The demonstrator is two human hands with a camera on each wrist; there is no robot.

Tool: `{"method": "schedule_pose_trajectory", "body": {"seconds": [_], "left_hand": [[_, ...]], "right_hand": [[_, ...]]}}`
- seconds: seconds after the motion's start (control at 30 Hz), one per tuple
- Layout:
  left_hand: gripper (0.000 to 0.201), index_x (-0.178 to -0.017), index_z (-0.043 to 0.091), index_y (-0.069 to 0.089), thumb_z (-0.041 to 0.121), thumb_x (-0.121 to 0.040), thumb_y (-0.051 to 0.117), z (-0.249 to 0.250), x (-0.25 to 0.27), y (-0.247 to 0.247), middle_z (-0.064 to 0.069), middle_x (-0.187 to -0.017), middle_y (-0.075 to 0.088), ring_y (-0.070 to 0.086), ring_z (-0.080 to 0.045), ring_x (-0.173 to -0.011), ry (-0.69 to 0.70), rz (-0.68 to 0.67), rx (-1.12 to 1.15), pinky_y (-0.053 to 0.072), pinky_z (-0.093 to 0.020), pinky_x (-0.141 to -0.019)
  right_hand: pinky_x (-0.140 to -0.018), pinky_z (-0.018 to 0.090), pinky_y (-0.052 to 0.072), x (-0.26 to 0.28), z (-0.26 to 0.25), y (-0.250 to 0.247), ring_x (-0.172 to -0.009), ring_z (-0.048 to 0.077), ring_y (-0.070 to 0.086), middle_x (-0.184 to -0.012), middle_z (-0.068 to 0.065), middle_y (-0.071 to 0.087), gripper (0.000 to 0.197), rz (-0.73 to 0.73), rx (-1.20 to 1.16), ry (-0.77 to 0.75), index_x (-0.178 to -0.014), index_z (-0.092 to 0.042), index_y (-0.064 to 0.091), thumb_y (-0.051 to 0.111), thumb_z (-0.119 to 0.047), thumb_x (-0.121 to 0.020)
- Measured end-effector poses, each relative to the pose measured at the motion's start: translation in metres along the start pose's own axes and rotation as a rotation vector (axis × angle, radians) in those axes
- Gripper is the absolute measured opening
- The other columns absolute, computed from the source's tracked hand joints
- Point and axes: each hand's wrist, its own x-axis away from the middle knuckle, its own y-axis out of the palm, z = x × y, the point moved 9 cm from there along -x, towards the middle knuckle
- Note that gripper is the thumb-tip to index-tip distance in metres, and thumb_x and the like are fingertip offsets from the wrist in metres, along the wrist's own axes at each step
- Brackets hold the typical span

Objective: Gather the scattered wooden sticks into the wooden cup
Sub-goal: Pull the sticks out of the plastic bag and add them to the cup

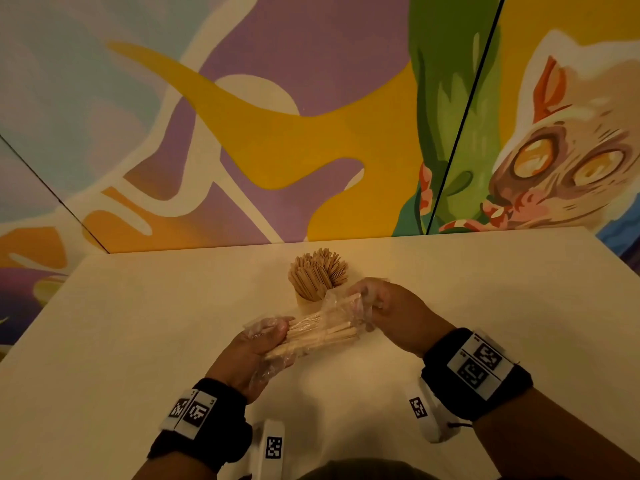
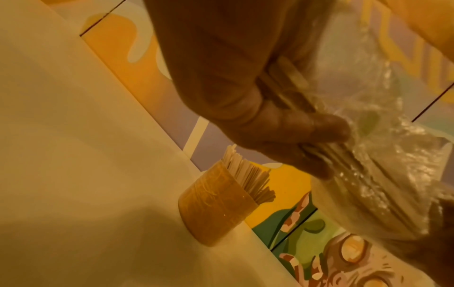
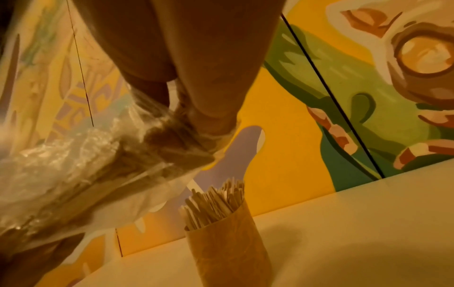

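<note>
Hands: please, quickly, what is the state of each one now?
Left hand: closed, holding one end of the sticks.
Right hand: closed, pinching the other end of the sticks.

The right hand [image 3: 196, 64] reaches down from twelve o'clock, its fingertips [image 3: 213, 120] pinching the crumpled top of a clear, crinkly plastic bag [image 3: 81, 167]. The bag slants toward eight o'clock with a bundle of pale wooden sticks [image 3: 61, 200] blurred inside it. At six o'clock a tan cylindrical wooden cup [image 3: 228, 250] stands upright on the cream tabletop [image 3: 356, 233], packed with thin flat wooden sticks [image 3: 213, 203] fanning above its rim. A painted yellow, green and purple mural wall [image 3: 290, 116] fills the background from one to four o'clock.
</note>
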Motion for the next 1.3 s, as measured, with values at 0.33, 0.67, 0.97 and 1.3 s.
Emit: {"method": "schedule_pose_trajectory", "body": {"seconds": [0.33,0.67,0.97,1.3], "left_hand": [[0.015,-0.090,0.002,0.061,0.010,-0.093,0.048,-0.008,0.004,-0.017,-0.011,-0.070,0.071,0.070,-0.022,-0.058,-0.027,0.083,0.195,0.053,-0.021,-0.044],[0.012,-0.083,0.005,0.061,0.012,-0.075,0.066,-0.006,-0.004,-0.014,-0.013,-0.083,0.063,0.064,-0.022,-0.066,0.006,0.052,-0.029,0.055,-0.025,-0.054],[0.010,-0.079,0.003,0.060,0.010,-0.074,0.066,-0.007,-0.007,-0.014,-0.012,-0.071,0.065,0.065,-0.020,-0.058,0.016,0.044,-0.044,0.055,-0.023,-0.050],[0.008,-0.079,0.008,0.069,0.007,-0.072,0.067,-0.034,0.003,-0.075,-0.004,-0.072,0.072,0.067,-0.020,-0.051,-0.156,0.247,0.290,0.051,-0.019,-0.037]], "right_hand": [[-0.064,0.026,0.055,0.004,-0.002,-0.030,-0.065,0.012,0.070,-0.071,0.001,0.071,0.005,0.145,-0.174,-0.023,-0.086,-0.004,0.072,0.067,-0.003,-0.084],[-0.087,0.044,0.055,-0.001,0.006,-0.004,-0.097,0.026,0.067,-0.098,0.003,0.071,0.027,-0.037,-0.277,0.038,-0.088,-0.028,0.075,0.074,-0.003,-0.075],[-0.075,0.044,0.058,-0.001,-0.001,-0.005,-0.080,0.024,0.070,-0.082,0.004,0.073,0.009,0.088,-0.093,0.023,-0.078,-0.020,0.074,0.078,-0.017,-0.070],[-0.068,0.024,0.058,-0.003,-0.036,-0.079,-0.065,0.019,0.070,-0.083,0.017,0.073,0.007,0.122,-0.135,0.024,-0.077,-0.008,0.072,0.075,-0.003,-0.075]]}}
